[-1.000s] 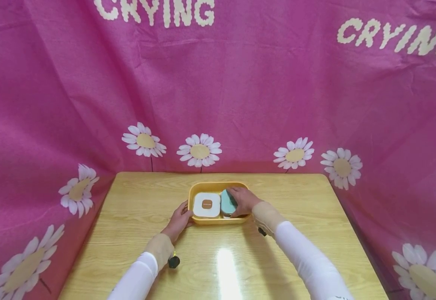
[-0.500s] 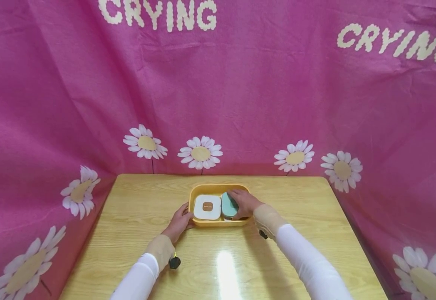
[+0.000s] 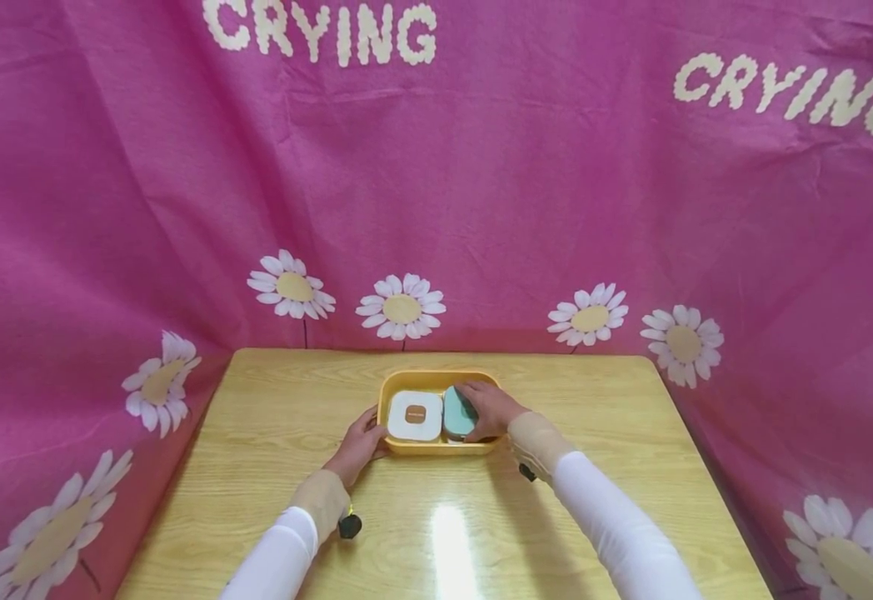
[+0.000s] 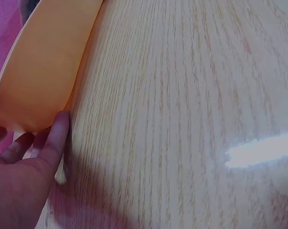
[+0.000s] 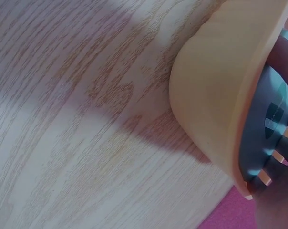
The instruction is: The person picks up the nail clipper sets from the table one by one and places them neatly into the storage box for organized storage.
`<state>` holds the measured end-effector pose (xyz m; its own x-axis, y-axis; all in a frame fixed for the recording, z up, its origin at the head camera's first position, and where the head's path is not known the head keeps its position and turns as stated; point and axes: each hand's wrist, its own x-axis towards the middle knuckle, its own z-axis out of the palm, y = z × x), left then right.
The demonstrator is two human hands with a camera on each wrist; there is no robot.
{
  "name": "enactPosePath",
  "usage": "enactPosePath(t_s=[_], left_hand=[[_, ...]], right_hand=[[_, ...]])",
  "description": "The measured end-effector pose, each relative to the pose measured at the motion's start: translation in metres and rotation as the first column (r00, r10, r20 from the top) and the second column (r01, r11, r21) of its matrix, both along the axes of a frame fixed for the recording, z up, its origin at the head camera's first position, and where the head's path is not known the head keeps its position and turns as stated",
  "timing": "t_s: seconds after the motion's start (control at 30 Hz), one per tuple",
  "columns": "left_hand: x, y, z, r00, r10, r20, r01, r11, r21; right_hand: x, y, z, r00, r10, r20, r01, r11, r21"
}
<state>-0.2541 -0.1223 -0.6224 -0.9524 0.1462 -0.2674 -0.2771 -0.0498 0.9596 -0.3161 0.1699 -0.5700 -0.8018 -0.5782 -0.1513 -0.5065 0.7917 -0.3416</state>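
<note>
A yellow plastic bin (image 3: 425,448) stands on the table near its back edge. In it, on the left, lies a white square box (image 3: 428,427) with rounded corners and a brown label. Beside that is a box with a teal lid (image 3: 456,414), also inside the bin. My right hand (image 3: 491,408) reaches over the bin's right end and grips the teal-lidded box, thumb on the near side, fingers spread across the far side. At the bin's left end, the fingertips and thumb of my left hand (image 3: 356,447) rest against the outer wall (image 4: 48,62).
The wooden table (image 3: 271,400) reaches toward me on both sides of the bin. A pink cloth (image 3: 481,208) with daisies and lettering hangs behind and beside it. Light glares off the tabletop in front.
The view has shifted slightly. Both hands keep their places, the right on the teal-lidded box and the left at the bin's end.
</note>
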Motion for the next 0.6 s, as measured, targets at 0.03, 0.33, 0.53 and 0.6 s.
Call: enactPosePath(t_s=[0.03,0.33,0.53,0.6], left_hand=[[0.0,0.0001,0.0007,1.0,0.001,-0.002,-0.001,1.0,0.003],[-0.0013,0.0003,0.0061,1.0,-0.011,-0.007,0.011,1.0,0.013],[-0.0013,0.0009,0.0056,1.0,-0.011,-0.023,0.011,1.0,-0.024],[-0.0009,0.0008,0.0065,0.999,-0.019,-0.036,0.016,0.998,-0.064]], right_hand=[[-0.0008,0.0003,-0.001,1.0,0.001,-0.003,-0.001,1.0,0.0],[-0.0032,0.0021,0.0004,1.0,0.014,-0.022,-0.014,1.0,0.002],[-0.0017,0.0031,0.0021,0.996,0.011,-0.083,-0.011,1.0,-0.004],[-0.0001,0.0028,0.0036,0.994,-0.016,-0.105,0.013,0.999,-0.035]])
